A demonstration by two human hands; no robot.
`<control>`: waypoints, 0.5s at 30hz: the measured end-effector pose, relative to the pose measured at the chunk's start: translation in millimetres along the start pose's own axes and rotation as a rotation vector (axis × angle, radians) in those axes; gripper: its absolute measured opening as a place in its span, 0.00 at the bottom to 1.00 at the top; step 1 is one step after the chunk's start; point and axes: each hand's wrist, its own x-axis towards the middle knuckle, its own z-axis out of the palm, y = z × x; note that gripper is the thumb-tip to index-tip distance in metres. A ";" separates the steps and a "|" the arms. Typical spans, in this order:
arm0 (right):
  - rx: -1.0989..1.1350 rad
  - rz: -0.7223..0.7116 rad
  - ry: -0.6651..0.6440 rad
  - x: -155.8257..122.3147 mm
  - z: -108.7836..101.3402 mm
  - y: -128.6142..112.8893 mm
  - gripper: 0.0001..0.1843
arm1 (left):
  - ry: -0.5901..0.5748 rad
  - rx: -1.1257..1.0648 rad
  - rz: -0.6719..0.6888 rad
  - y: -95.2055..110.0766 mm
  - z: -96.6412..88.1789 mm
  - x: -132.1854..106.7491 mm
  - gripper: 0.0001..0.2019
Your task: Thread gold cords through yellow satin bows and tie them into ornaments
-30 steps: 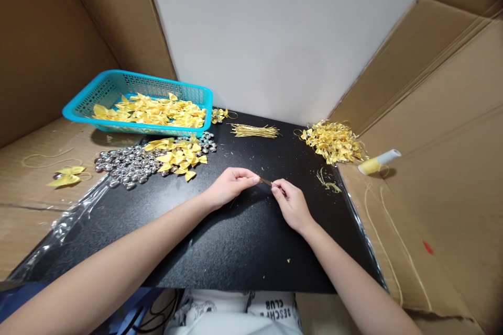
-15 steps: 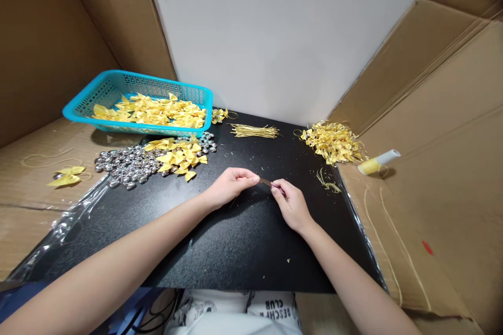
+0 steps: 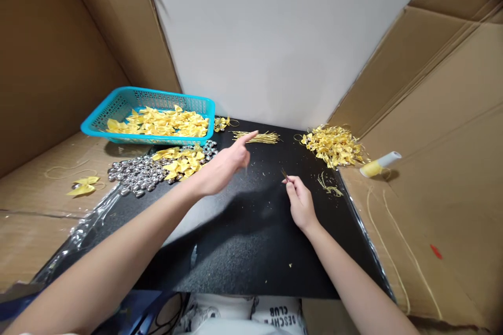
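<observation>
My left hand (image 3: 228, 166) is raised over the table, index finger stretched towards a bundle of thin gold cords (image 3: 267, 138). Its other fingers are partly curled, and I see nothing held in it. Lower and to the right, my right hand (image 3: 302, 203) is closed on a small, slim, dark pointed tool (image 3: 285, 174), whose tip sticks out past the thumb and forefinger. Most of that tool is hidden in the fingers. Yellow ribbon bows (image 3: 184, 163) lie beside a heap of shiny silver beads (image 3: 138, 174), left of my left hand.
A blue basket (image 3: 157, 141) of yellow bows stands at the back left. On the right are a pile of bows with cord loops (image 3: 334, 146), cord scraps (image 3: 329, 185) and a tube with yellow winding (image 3: 380, 164). Cardboard walls (image 3: 440, 115) flank the black table (image 3: 236, 251).
My left hand has left my right hand and moved up towards the gold cords, its index finger now extended. My right hand has shifted slightly right and down, still holding the dark tool.
</observation>
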 end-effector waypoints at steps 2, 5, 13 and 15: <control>0.061 0.033 0.046 3.7 -4.0 3.5 0.17 | -0.045 -0.015 0.031 19.6 -8.2 13.9 0.30; 0.189 0.090 0.023 7.4 -5.9 7.4 0.20 | -0.029 -0.040 0.050 36.9 -20.2 34.3 0.27; 0.727 0.375 -0.711 -36.4 87.4 -31.5 0.29 | -0.009 0.028 -0.037 35.1 -46.2 36.6 0.27; 0.547 0.178 -0.718 -41.7 114.5 -39.1 0.35 | 0.039 0.038 -0.056 36.4 -54.5 30.7 0.26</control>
